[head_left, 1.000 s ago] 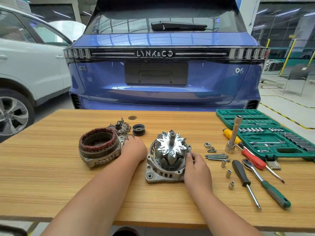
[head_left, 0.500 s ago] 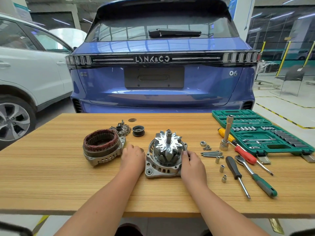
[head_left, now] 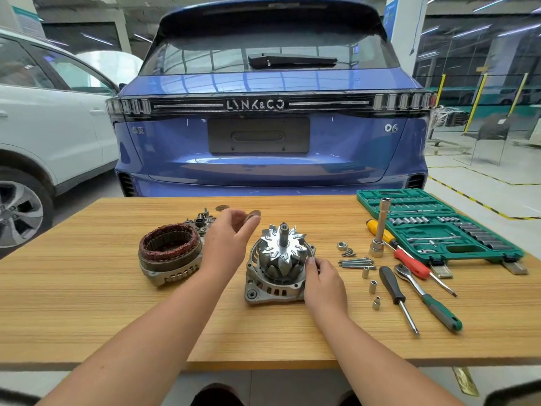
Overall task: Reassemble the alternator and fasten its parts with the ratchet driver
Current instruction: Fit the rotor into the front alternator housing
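From the head camera, the alternator's front housing [head_left: 275, 276] sat upright on the wooden table [head_left: 87, 303], with the finned rotor [head_left: 282, 249] seated in it and the shaft pointing up. The right hand [head_left: 323, 284] rested against the housing's right side, its fingertips [head_left: 310, 262] curled onto the rim. The left hand [head_left: 227, 238] was raised above the table behind the housing, pinching a small round part [head_left: 252, 215] (blurred, so its kind could not be told). The stator housing [head_left: 169, 253] with copper windings stood to the left, apart from the rotor. To the right lay loose bolts [head_left: 355, 262], the ratchet driver [head_left: 427, 297] and a green socket case [head_left: 439, 227]. A blue car [head_left: 263, 112] stood beyond the table.
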A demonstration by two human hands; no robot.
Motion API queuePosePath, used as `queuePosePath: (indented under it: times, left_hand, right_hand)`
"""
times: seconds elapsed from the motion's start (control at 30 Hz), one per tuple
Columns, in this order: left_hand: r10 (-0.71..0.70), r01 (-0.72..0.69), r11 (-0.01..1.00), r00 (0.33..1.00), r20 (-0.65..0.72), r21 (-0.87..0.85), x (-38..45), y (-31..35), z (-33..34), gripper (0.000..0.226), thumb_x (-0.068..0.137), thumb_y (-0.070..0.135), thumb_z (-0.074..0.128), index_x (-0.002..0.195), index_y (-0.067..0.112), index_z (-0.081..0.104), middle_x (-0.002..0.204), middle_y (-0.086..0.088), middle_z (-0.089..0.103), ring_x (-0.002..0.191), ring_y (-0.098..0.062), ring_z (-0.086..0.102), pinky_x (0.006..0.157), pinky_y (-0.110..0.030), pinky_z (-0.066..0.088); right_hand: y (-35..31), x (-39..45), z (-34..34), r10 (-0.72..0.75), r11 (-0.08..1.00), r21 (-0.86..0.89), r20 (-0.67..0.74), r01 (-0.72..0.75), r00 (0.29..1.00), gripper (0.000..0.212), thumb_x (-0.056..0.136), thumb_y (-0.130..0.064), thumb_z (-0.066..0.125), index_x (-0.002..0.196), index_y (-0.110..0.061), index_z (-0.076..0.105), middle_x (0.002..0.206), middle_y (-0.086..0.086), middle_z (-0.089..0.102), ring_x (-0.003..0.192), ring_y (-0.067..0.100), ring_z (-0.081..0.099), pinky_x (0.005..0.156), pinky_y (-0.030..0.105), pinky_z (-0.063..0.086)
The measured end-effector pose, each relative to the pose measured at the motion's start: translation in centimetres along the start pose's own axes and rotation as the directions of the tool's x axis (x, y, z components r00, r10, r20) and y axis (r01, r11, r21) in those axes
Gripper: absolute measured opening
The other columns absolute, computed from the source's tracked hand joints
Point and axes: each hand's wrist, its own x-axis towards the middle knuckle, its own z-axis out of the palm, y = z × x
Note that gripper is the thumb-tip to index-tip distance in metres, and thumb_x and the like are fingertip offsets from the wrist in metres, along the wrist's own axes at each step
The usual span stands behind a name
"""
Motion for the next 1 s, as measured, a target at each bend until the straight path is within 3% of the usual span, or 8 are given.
queuePosePath:
  times: [0.1,0.27,0.53,0.73,0.87,1.0]
  left_hand:
    - [0.149,-0.154,0.985,0.986,0.068,0.071,0.0,1.9,0.1,0.034,0.088,0.047,0.075,0.11,0.029,0.056,0.1,0.019,0.064,0.092,0.009,0.061,0.077,-0.01,0.047]
    - [0.324,-0.367,0.88,0.928,0.182,0.301,-0.5,2.4,1.0,0.049,0.083,0.046,0.08,0.116,0.014,0.063,0.111,0.004,0.07,0.102,-0.012,0.063,0.084,-0.024,0.048]
    - [0.322,-0.369,0.875,0.927,0.191,0.313,-0.2,2.6,1.6,0.054,0.081,0.054,0.078,0.117,0.017,0.061,0.107,0.015,0.059,0.109,-0.013,0.061,0.096,-0.035,0.049]
    - [0.309,-0.386,0.842,0.918,0.248,0.376,0.3,2.8,1.8,0.062,0.078,0.06,0.077,0.122,0.021,0.056,0.116,0.011,0.068,0.104,-0.006,0.055,0.094,-0.032,0.044]
    - [0.249,-0.362,0.829,0.922,0.298,0.427,0.2,2.3,2.0,0.064,0.079,0.061,0.077,0.125,0.024,0.053,0.116,0.013,0.066,0.109,-0.015,0.06,0.098,-0.038,0.049]
    - [0.171,-0.311,0.83,0.932,0.32,0.463,0.1,1.7,2.4,0.066,0.079,0.062,0.077,0.13,0.028,0.052,0.123,0.014,0.067,0.112,-0.012,0.062,0.087,-0.03,0.048]
  right_hand:
    - [0.0,-0.1,-0.1,-0.009,1.0,0.01,0.003,0.009,1.0,0.042,0.106,-0.047,0.035,0.125,-0.021,0.061,0.107,-0.007,0.062,0.1,0.016,0.057,0.079,0.033,0.045]
    - [-0.1,-0.1,-0.1,-0.015,1.0,0.009,0.003,0.015,1.0,0.043,0.106,-0.049,0.034,0.126,-0.021,0.06,0.11,-0.005,0.063,0.102,0.017,0.058,0.081,0.035,0.048]
    - [0.1,0.0,0.0,-0.023,1.0,0.001,-0.002,0.023,1.0,0.044,0.106,-0.049,0.035,0.128,-0.021,0.06,0.111,-0.004,0.063,0.103,0.016,0.057,0.079,0.032,0.045]
    - [0.1,0.0,0.1,-0.004,0.999,0.043,-0.003,0.004,1.0,0.047,0.105,-0.053,0.032,0.127,-0.023,0.061,0.109,-0.007,0.062,0.101,0.014,0.056,0.076,0.032,0.042]
    - [0.2,0.0,0.1,0.0,0.999,0.033,-0.003,0.0,1.0,0.049,0.105,-0.053,0.029,0.123,-0.022,0.062,0.108,-0.004,0.063,0.1,0.015,0.057,0.074,0.032,0.042]
    - [0.3,0.1,0.2,0.002,1.0,0.023,-0.001,-0.002,1.0,0.05,0.104,-0.053,0.029,0.119,-0.02,0.063,0.106,-0.003,0.063,0.098,0.015,0.058,0.07,0.031,0.041]
